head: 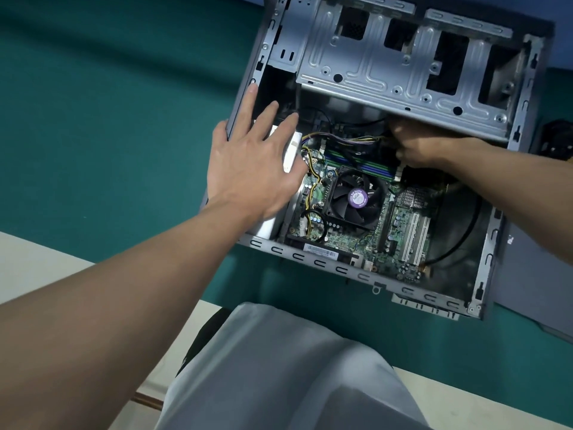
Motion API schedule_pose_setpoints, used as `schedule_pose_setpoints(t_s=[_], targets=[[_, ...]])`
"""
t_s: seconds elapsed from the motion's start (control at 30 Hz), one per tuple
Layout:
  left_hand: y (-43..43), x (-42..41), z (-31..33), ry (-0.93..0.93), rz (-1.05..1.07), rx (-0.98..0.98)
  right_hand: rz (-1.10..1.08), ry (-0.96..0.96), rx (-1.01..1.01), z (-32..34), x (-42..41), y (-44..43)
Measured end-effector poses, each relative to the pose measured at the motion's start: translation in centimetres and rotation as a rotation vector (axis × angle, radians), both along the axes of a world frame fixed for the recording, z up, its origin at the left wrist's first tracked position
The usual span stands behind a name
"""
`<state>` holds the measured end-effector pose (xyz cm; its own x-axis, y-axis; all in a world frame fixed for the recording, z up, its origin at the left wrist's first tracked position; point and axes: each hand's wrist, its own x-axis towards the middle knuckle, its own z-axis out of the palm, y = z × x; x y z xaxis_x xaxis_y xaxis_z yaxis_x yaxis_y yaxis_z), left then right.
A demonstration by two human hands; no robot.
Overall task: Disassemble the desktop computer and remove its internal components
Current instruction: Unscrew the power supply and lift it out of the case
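An open grey computer case [366, 276] lies on its side on a teal mat. Inside sits a green motherboard [400, 234] with a black CPU fan [356, 197] bearing a purple label, and yellow and black cables [347, 139] near the top. My left hand [254, 162] lies flat with straight fingers on the case's left rim and on a white block [293, 150] inside. My right hand [415, 144] reaches in under the silver drive cage [403, 57], fingers curled; what it grips is hidden beside the memory slots [362, 164].
The teal mat [108, 119] covers a pale table whose edge [465, 389] runs near me. A grey panel [533, 274] lies right of the case and a black part [558, 138] sits beyond it. My grey-clad knee [279, 367] is below.
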<state>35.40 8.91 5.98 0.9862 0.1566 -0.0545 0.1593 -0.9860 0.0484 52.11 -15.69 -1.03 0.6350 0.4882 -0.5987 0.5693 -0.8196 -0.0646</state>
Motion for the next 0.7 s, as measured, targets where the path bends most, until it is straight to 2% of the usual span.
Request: schedule_pose_setpoints(t_s=[0.13,0.27,0.4,0.47,0.7], targets=[[-0.1,-0.2,0.1,-0.006,-0.006,0.000,0.025,-0.165,0.134,0.5,-0.8,0.5],[0.0,0.0,0.1,0.008,0.002,0.008,-0.020,-0.058,0.121,0.7,-0.2,0.8],[-0.1,-0.1,0.0,0.003,-0.010,0.010,0.040,-0.167,0.163,1.0,-0.8,0.6],[-0.1,0.0,0.0,-0.009,-0.010,0.007,0.054,-0.163,0.155,1.4,-1.6,0.7],[-0.2,0.0,0.1,0.000,-0.011,0.008,-0.181,-0.156,0.202,2.8,-3.3,0.9]])
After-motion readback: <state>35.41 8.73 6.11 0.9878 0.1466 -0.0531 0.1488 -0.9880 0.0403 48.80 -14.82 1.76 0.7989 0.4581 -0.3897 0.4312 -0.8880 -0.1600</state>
